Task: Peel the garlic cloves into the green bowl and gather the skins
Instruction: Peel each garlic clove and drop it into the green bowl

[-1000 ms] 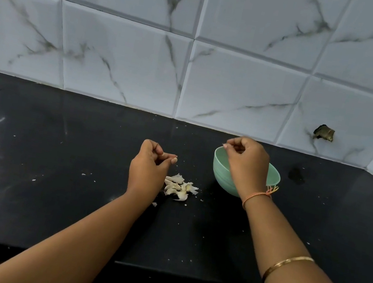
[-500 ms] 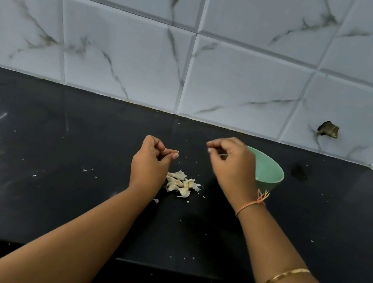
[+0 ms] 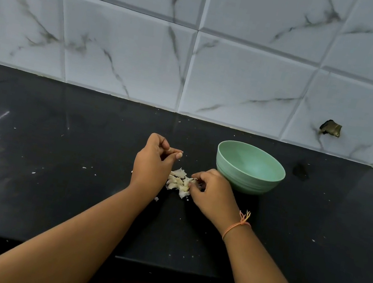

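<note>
A small pile of garlic cloves and skins (image 3: pixel 177 183) lies on the black counter between my hands. My right hand (image 3: pixel 212 195) is down at the pile's right edge, its curled fingertips pinching a pale garlic piece; clove or skin, I cannot tell. My left hand (image 3: pixel 154 160) hovers just left of the pile, fingers curled, thumb tip against forefinger, with nothing plainly showing between them. The green bowl (image 3: pixel 247 183) stands upright just right of my right hand; the part of its inside that I see holds nothing.
The black counter (image 3: pixel 52 168) carries scattered white skin flecks around the pile. A marble-tiled wall (image 3: pixel 125 57) closes the back, with a chipped hole (image 3: pixel 330 128) at the right. The counter's front edge (image 3: pixel 172 266) runs under my forearms.
My right hand has left the bowl and come down and left onto the garlic pile. My left hand has stayed in place, and the bowl now shows in full.
</note>
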`<state>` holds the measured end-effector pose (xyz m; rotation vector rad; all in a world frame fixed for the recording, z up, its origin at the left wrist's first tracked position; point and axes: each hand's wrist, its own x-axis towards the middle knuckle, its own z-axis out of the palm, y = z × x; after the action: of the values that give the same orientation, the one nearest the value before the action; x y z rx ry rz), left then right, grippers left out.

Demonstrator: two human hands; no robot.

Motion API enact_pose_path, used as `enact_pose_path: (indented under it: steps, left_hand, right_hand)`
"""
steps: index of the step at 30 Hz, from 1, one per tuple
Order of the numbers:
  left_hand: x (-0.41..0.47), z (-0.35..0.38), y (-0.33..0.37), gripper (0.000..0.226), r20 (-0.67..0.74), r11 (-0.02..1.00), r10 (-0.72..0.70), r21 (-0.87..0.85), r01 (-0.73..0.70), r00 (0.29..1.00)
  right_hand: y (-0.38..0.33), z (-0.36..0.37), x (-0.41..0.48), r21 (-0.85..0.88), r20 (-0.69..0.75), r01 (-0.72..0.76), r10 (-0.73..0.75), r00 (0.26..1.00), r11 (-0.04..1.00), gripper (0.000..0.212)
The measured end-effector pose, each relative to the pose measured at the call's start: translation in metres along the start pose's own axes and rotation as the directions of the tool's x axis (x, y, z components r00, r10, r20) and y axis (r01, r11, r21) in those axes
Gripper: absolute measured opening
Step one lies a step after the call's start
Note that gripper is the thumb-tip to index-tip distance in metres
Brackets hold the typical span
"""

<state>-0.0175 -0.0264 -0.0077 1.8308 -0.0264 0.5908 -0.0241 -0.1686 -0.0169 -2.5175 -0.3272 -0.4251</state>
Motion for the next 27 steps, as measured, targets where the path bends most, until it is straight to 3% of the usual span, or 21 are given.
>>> enact_pose_path:
  steps: [4, 8, 15, 19, 27]
  left_hand:
    - [-0.002, 0.0, 0.001, 0.032, 0.028, 1.0, 0.022, 0.006, -0.022, 0.999]
    - [-0.005, 0.001, 0.001, 0.032, 0.093, 0.998, 0.057, -0.008, -0.056, 0.994]
    - [-0.01, 0.001, 0.003, 0.031, 0.229, 0.992, 0.127, -0.033, -0.123, 0.965]
    - [-0.012, 0.0, 0.005, 0.032, 0.315, 0.987, 0.148, 0.006, -0.158, 0.938]
    - [-0.012, 0.001, 0.005, 0.034, 0.313, 0.987, 0.149, 0.012, -0.161, 0.938]
  right_hand:
    - [0.002, -0.001, 0.0, 0.076, -0.034, -0.005, 0.007, 0.999, 0.997, 0.012]
    - [0.002, -0.004, -0.001, 0.235, -0.073, -0.037, 0.055, 0.996, 0.971, 0.012]
    - [0.002, -0.007, -0.002, 0.551, -0.112, -0.062, 0.147, 0.983, 0.832, 0.014]
    - [0.0, -0.006, -0.002, 0.587, -0.121, -0.035, 0.131, 0.984, 0.809, 0.015]
    - [-0.001, -0.007, -0.003, 0.612, -0.138, 0.0, 0.107, 0.985, 0.791, 0.02]
